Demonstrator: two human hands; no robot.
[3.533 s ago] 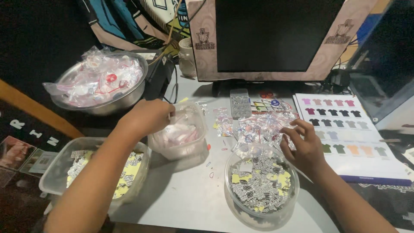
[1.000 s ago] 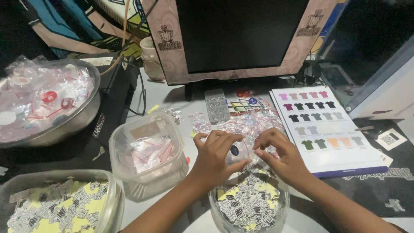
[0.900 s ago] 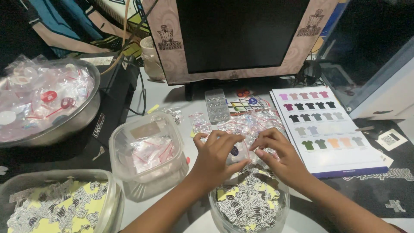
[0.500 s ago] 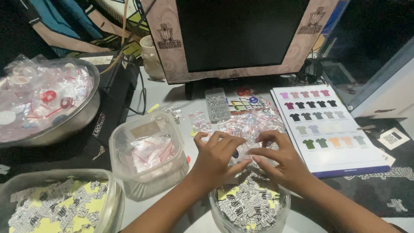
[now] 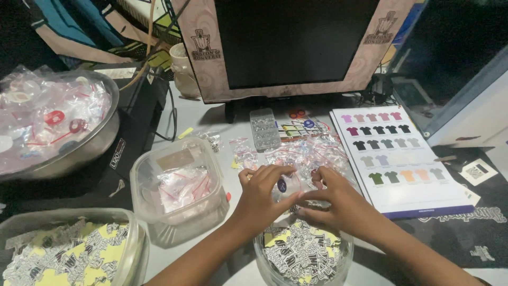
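A single head-worn camera looks steeply down and forward over a light grey desk (image 5: 211, 114), from close above the person's own forearms, which enter from the bottom edge. The left hand (image 5: 259, 198) and right hand (image 5: 341, 204) meet just below centre, near the lens. The view faces a dark flat monitor in a patterned beige frame (image 5: 296, 45) at the top; a round metal bowl of plastic bags (image 5: 103, 135) is cropped at the left edge.
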